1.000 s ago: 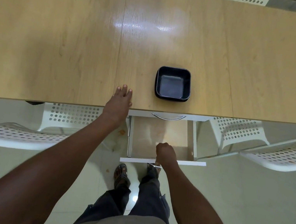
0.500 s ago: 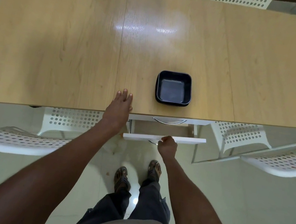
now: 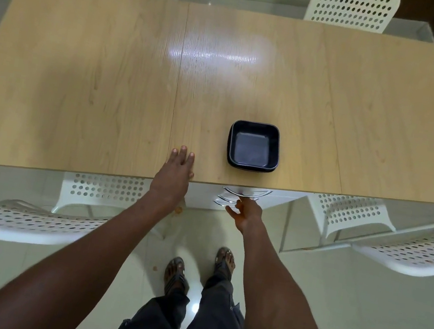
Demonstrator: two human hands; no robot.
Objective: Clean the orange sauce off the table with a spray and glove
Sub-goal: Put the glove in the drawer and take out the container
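The wooden table (image 3: 110,76) fills the upper half of the view; no orange sauce shows plainly on its top. No spray and no glove are in view. My left hand (image 3: 178,168) rests flat on the table's near edge, fingers straight. My right hand (image 3: 244,211) is just below the edge, in front of the white drawer unit (image 3: 284,199), whose drawers are all pushed in. Its fingers are loosely spread, with the fingertips at the curved metal handles (image 3: 229,199), not closed round them.
A black square bowl (image 3: 253,146), empty, sits near the table's front edge, right of my left hand. White perforated chairs stand at the near left (image 3: 30,220), near right (image 3: 409,251) and far side. Small orange drops (image 3: 178,210) lie on the floor near my feet.
My right hand has pushed the open drawer fully in under the table and loosened its hold on the handle. My left hand has stayed flat on the table edge.
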